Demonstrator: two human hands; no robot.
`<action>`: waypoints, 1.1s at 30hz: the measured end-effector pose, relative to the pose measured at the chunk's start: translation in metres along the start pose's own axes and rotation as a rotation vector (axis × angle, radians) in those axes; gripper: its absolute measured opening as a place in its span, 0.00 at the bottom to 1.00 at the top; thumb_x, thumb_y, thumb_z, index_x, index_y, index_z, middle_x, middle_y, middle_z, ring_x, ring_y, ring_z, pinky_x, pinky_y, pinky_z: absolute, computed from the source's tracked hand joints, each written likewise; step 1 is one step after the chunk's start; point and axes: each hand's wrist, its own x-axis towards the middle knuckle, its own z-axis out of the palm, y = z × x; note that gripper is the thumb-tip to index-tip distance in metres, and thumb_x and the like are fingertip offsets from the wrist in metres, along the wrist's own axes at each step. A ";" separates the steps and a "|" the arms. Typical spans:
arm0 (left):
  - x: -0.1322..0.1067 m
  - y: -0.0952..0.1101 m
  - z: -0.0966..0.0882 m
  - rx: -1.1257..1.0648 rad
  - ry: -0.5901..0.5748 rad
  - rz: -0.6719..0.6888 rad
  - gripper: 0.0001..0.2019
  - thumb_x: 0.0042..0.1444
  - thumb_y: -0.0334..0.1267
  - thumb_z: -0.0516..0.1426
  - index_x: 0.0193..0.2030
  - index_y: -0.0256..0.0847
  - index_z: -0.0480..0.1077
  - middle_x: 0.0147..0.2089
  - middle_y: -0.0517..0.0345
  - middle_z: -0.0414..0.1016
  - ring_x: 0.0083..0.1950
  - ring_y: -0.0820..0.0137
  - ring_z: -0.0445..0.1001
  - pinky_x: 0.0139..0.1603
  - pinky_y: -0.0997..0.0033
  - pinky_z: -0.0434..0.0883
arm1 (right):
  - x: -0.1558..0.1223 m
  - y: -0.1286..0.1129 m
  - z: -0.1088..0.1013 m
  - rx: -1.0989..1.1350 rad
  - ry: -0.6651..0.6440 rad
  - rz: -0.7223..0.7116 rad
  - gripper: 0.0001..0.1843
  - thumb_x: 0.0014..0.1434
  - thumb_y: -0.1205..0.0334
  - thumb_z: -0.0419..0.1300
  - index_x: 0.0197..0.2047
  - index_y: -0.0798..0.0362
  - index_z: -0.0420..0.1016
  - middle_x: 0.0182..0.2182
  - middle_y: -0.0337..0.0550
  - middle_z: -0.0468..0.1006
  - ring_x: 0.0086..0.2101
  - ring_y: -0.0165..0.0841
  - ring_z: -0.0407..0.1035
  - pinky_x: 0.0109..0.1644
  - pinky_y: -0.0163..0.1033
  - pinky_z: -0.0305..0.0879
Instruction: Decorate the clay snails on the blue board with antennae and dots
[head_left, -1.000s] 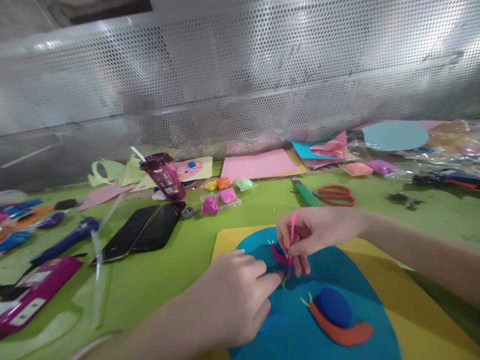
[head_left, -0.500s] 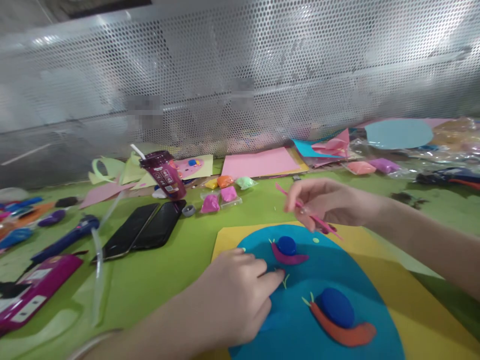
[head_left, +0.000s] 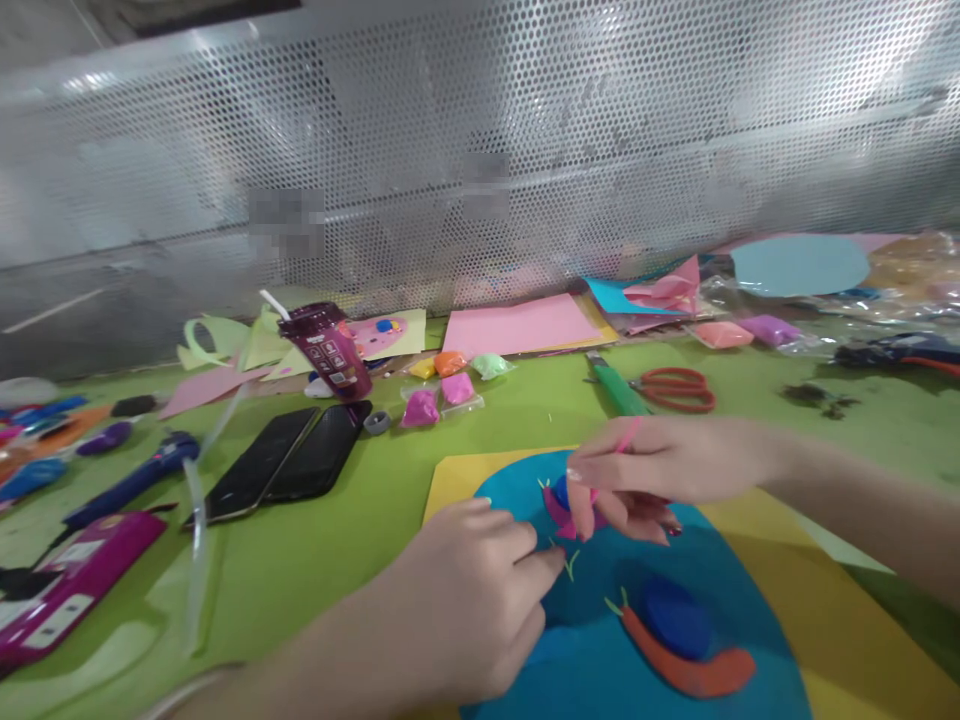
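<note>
My left hand (head_left: 480,590) rests on the blue paper oval (head_left: 592,650), index finger stretched out and its tip pressed down beside thin light-green strands (head_left: 571,566). The other fingers are loosely bent and grip nothing visible. Pinched in my right hand (head_left: 637,470) is a thin pink stick (head_left: 628,434), pointing down over the oval. That hand partly covers a small snail with a magenta clay body (head_left: 559,512) and blue shell. Lower right lies a larger snail with an orange clay body (head_left: 694,668), a round blue shell (head_left: 677,617) and green feelers.
Yellow paper (head_left: 814,600) lies under the oval. Beyond it are a green-handled cutter (head_left: 616,385) and red-handled scissors (head_left: 679,389). Bagged clay (head_left: 421,407), a cup with straw (head_left: 327,350), two black phones (head_left: 289,462) and a glue gun (head_left: 135,477) are leftward.
My right hand has moved down and left with the pink stick, over the magenta snail. The cutter and scissors behind it have come into view. My left hand has hardly moved.
</note>
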 end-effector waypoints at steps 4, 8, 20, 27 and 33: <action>0.000 0.000 0.000 -0.003 -0.022 0.009 0.15 0.56 0.33 0.46 0.47 0.42 0.69 0.25 0.59 0.66 0.25 0.67 0.64 0.26 0.66 0.62 | 0.000 -0.001 -0.005 -0.094 -0.044 0.036 0.14 0.64 0.58 0.45 0.39 0.58 0.66 0.19 0.37 0.70 0.19 0.23 0.60 0.23 0.27 0.59; 0.000 0.000 0.000 -0.004 -0.025 -0.005 0.16 0.56 0.32 0.46 0.48 0.43 0.68 0.26 0.59 0.67 0.26 0.67 0.64 0.28 0.66 0.63 | 0.001 -0.004 -0.006 -0.112 -0.062 0.070 0.15 0.64 0.59 0.43 0.35 0.59 0.66 0.21 0.41 0.72 0.18 0.23 0.61 0.25 0.29 0.61; 0.000 0.000 -0.001 0.010 -0.055 -0.001 0.16 0.57 0.33 0.46 0.49 0.42 0.67 0.27 0.58 0.67 0.27 0.66 0.65 0.30 0.65 0.64 | 0.003 -0.002 -0.002 -0.145 -0.078 0.099 0.13 0.63 0.62 0.44 0.34 0.59 0.66 0.22 0.41 0.73 0.20 0.25 0.64 0.27 0.30 0.61; 0.001 0.000 -0.001 0.004 -0.088 -0.005 0.16 0.57 0.33 0.46 0.49 0.42 0.67 0.27 0.57 0.67 0.27 0.66 0.65 0.31 0.64 0.65 | 0.004 -0.002 0.001 -0.172 -0.078 0.098 0.13 0.63 0.62 0.44 0.34 0.59 0.66 0.24 0.43 0.75 0.20 0.24 0.64 0.29 0.30 0.62; 0.001 0.001 -0.002 0.009 -0.089 -0.009 0.16 0.57 0.32 0.46 0.49 0.42 0.67 0.27 0.57 0.67 0.28 0.66 0.65 0.29 0.64 0.65 | 0.003 -0.004 0.001 -0.179 -0.074 0.089 0.12 0.62 0.65 0.44 0.33 0.58 0.66 0.24 0.43 0.74 0.20 0.23 0.64 0.29 0.30 0.62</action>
